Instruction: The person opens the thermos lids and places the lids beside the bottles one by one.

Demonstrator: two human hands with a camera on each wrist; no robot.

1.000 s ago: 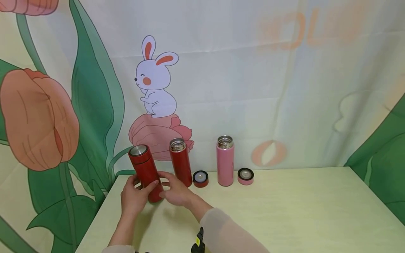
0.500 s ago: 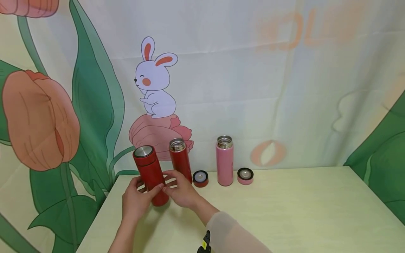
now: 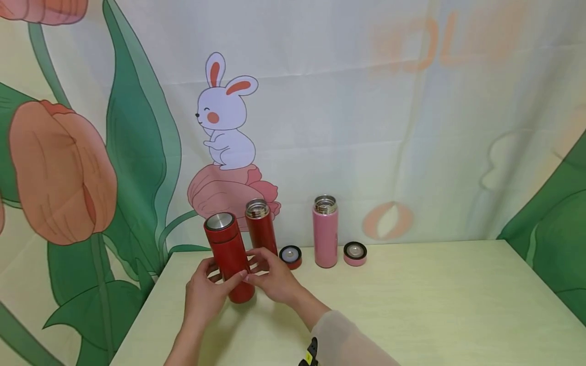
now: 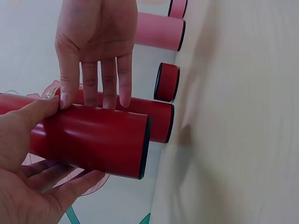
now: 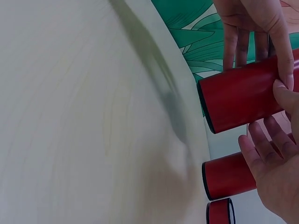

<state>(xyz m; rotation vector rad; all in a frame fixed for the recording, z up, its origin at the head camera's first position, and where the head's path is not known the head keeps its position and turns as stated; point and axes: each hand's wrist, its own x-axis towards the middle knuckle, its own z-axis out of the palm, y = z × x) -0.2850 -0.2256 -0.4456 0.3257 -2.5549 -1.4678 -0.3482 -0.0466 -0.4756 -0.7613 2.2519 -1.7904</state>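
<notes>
A capped red thermos bottle (image 3: 232, 262) is held in the air by both hands, leaning slightly left in the head view. My left hand (image 3: 206, 295) grips its left side, thumb across the front and fingers behind. On the opposite side, my right hand (image 3: 276, 279) holds it with the thumb in front, close to the left thumb, and fairly straight fingers reaching behind. The bottle's black-edged base (image 4: 145, 147) shows in the left wrist view, apart from its shadow. Just behind stands an uncapped red thermos (image 3: 261, 234), partly covered by the held bottle and the right hand.
Right of the uncapped red thermos, a red lid (image 3: 290, 257) lies upside down on the pale table (image 3: 412, 305). An uncapped pink thermos (image 3: 325, 236) stands beside it, then its upturned pink lid (image 3: 355, 254). A printed cloth backdrop (image 3: 348, 127) hangs behind the table.
Both hands have carried the red thermos bottle to the right and slightly nearer, across the uncapped red one in the head view. The other thermoses and lids have stayed put.
</notes>
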